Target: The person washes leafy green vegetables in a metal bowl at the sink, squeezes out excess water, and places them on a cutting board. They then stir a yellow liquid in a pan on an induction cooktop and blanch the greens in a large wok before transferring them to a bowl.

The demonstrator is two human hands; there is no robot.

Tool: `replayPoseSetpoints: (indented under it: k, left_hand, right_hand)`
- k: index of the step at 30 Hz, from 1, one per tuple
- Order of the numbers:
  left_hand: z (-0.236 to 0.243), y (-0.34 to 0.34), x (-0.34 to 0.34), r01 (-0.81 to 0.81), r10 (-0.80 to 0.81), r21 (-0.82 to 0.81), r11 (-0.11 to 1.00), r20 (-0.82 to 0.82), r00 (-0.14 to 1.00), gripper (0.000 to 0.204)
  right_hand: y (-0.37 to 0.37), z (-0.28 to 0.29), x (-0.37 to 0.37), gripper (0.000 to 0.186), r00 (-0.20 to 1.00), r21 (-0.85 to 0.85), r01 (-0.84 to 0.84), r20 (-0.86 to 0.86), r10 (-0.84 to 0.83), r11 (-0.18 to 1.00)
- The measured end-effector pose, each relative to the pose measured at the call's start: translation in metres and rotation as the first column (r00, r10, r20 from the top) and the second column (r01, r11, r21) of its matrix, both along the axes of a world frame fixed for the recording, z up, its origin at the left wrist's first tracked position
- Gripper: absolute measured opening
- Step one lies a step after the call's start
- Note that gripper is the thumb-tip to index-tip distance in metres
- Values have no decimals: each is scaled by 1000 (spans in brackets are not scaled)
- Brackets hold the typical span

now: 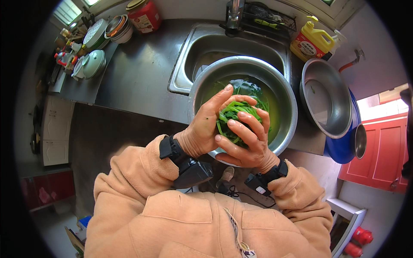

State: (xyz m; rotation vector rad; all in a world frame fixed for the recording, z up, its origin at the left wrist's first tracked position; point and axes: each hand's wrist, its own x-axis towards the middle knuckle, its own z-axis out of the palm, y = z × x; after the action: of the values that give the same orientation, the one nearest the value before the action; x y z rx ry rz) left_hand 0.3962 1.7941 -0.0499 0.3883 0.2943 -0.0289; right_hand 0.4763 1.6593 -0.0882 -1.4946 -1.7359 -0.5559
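Right now the bundle of greens (232, 115) sits between two cupped hands, above the near part of a big metal basin (291, 116); the left hand (204, 121) backs it from the left, thumb pointing up and away, its fingers curving round the far side; the right hand (253, 145) closes over it from the right and near side, fingers bent and a little spread, so that bright stems and leaves show through the gaps; the grip is narrow, both hands pressed round the bundle, with neither palm standing free of it.

Beneath them the basin holds yellowish-green water (277, 109), with darker leaves (248, 87) lying in it toward the far side; the basin overlaps the near side of a steel sink (183, 69), in which something pale (201, 70) shows, partly hidden by the basin's rim.

To the right, a second metal basin (340, 92) tilts toward the room with a small green scrap (313, 89) inside; a blue tub (340, 150) shows below it, and a small metal bowl (360, 142) is just beside the tub; a yellow jug (310, 39) stands by the sink's far right corner, what it contains I cannot tell.
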Motion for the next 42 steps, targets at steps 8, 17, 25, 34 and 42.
replayPoseSetpoints:
  k: [8, 17, 25, 34, 42]
  left_hand:
    - [-7, -10, 6, 40, -38, 19, 999, -69, 997, 28]
    - [-42, -25, 23, -35, 98, 254, 966, -239, 966, 22]
    - [-82, -35, 41, 5, 119, 432, 902, -258, 959, 22]
    - [-105, -43, 49, 20, 133, 524, 851, -253, 958, 22]
    - [-117, -44, 50, 15, 147, 579, 815, -233, 961, 22]
  right_hand:
    - [1, 4, 10, 25, 999, -13, -33, 0, 33, 999]
    - [23, -12, 24, 14, 989, 130, -9, -144, 27, 991]
    - [24, -32, 33, 15, 930, 110, 160, -351, -112, 981]
    - [19, -54, 39, 16, 881, 64, 216, -442, -167, 974]
    - [20, -61, 43, 15, 832, 20, 236, -520, -191, 972]
